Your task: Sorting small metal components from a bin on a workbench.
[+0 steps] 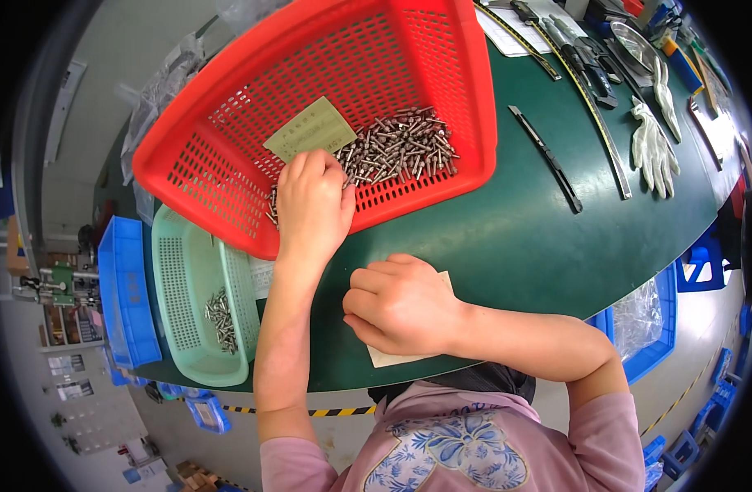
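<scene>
A large red perforated basket (466, 82) stands tilted on the green table, with a heap of small metal pin-like parts (409, 143) along its near side. My left hand (312, 197) reaches over the basket's near rim into these parts, fingers curled down and closed. Its fingertips are mostly hidden, so what they pinch does not show clearly. A yellowish paper slip (310, 129) lies in the basket just beyond that hand. Closer to me, my right hand (405, 307) is closed in a fist above a beige paper or card (392, 358); whatever it may hold is hidden.
Left of my left forearm sits a light green basket (173, 271) with similar metal parts (220, 320), beside a blue bin (126, 287). At right lie a black-handled cutter (548, 160), a yellow measuring tape (597, 123) and white gloves (655, 152). Another blue bin (638, 328) stands off the table's right edge.
</scene>
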Demonstrator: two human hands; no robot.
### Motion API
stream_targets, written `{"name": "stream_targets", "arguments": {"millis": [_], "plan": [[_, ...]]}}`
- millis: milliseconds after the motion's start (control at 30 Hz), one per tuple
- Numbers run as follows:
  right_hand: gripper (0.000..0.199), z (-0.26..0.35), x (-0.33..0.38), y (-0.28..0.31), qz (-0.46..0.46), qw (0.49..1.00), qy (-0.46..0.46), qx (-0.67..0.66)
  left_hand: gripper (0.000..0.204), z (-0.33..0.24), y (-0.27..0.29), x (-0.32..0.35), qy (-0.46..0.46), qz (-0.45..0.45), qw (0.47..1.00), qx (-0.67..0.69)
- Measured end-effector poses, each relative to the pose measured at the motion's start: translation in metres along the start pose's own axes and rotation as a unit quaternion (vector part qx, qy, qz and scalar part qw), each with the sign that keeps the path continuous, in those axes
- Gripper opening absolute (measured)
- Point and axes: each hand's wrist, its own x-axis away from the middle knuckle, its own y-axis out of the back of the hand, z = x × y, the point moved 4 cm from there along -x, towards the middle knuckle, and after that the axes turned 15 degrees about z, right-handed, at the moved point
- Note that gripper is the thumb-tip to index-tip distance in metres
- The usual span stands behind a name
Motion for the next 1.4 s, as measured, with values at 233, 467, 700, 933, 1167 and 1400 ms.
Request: {"name": "stream_targets", "arguments": {"millis": [233, 467, 700, 933, 1167, 1400], "plan": [[0.012, -0.006, -0.002, 0.006, -0.027, 0.999, -0.017, 0.008, 0.010, 0.010, -0.007, 0.011, 0.066, -0.022, 0.991, 0.117], [0.011, -0.016, -0.003, 0.007, -0.035, 0.999, -0.041, 0.005, 0.007, 0.013, -0.001, 0.013, 0.052, -0.075, 0.985, 0.149], [0.010, -0.015, -0.003, 0.004, -0.026, 0.999, -0.033, 0.011, 0.009, 0.006, 0.003, 0.005, -0.020, -0.005, 0.999, 0.043], [0.009, -0.015, -0.005, 0.010, -0.040, 0.998, -0.044, 0.009, 0.010, 0.011, 0.002, 0.006, 0.007, -0.005, 0.998, 0.061], [0.020, -0.036, -0.004, 0.027, -0.122, 0.946, -0.206, -0.220, 0.008, -0.003, 0.013, 0.043, 0.028, -0.125, 0.910, 0.395], [0.024, -0.041, -0.006, 0.010, -0.009, 0.807, -0.210, -0.552, 0.014, -0.017, 0.014, 0.073, -0.028, -0.158, 0.899, 0.408]]}}
